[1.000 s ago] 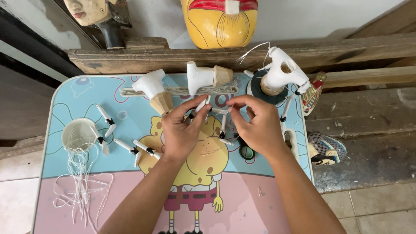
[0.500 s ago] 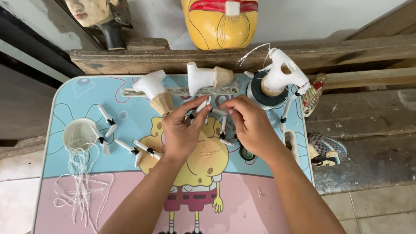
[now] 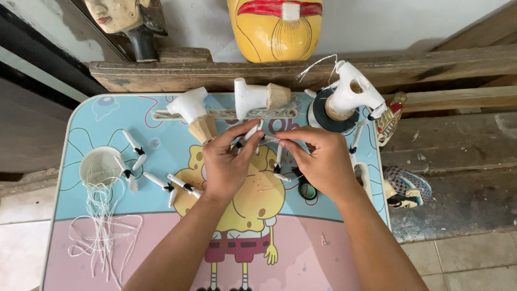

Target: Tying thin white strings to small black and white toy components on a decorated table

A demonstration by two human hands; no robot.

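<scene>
We're over a small cartoon-print tabletop (image 3: pixel 107 253), blue above, pink below, tile floor (image 3: pixel 474 258) around it, wooden beam (image 3: pixel 431 67) along the wall. White string (image 3: pixel 102 237) trails from a cup (image 3: pixel 99 167) at left. Mid-tabletop, left hand (image 3: pixel 226 161) fingers pinch a white jointed stick (image 3: pixel 249 132); right hand (image 3: pixel 318 159) fingers pinch thin thread (image 3: pixel 272 140) at it.

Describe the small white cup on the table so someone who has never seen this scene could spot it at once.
Start at the cartoon-printed table and go to its blue left side, well left of the left hand. There stands a small round white cup, open at the top, with loose white string spilling from it toward the pink part. The white jointed sticks beside it are thin and long; it alone is round and hollow.
</scene>
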